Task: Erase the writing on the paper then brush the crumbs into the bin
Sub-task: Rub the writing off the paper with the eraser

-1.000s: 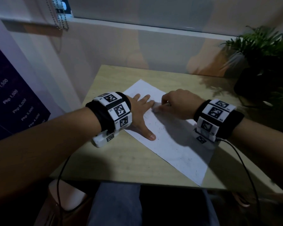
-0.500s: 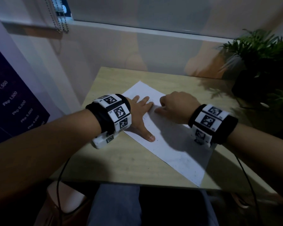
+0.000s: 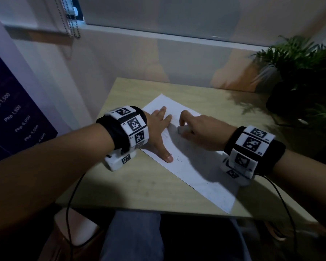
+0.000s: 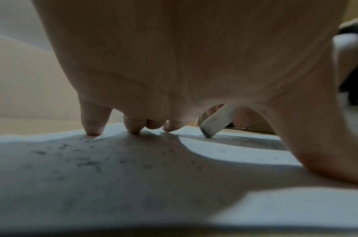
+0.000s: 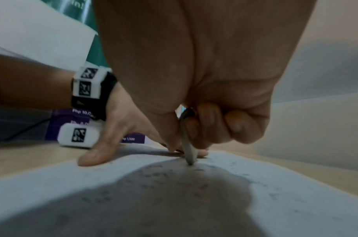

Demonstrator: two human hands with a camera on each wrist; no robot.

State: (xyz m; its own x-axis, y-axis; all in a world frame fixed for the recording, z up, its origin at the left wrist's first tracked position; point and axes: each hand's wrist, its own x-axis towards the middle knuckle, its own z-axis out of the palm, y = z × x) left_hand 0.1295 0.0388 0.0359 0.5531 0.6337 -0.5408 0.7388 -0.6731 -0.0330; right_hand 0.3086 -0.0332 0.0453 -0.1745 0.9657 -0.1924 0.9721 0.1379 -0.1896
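A white sheet of paper [image 3: 201,172] lies slanted on the wooden table [image 3: 132,187]. My left hand [image 3: 161,129] presses flat on the sheet's far left part, fingers spread. My right hand [image 3: 194,129] pinches a white eraser [image 3: 181,129] and holds its dark tip on the paper just right of the left fingers. In the left wrist view the eraser [image 4: 216,120] leans with its grey tip on the sheet [image 4: 133,184]. Dark crumbs [image 5: 153,174] dot the paper [image 5: 296,200] near the eraser [image 5: 187,144]. No bin is in view.
A potted plant [image 3: 307,78] stands at the table's far right corner. A wall and window ledge [image 3: 158,36] run behind the table. A dark price poster [image 3: 13,113] hangs at the left. My lap [image 3: 135,236] is under the near edge.
My right hand with the eraser has shifted slightly back and right across the paper, in a rubbing motion. The left hand stays pressed in the same place.
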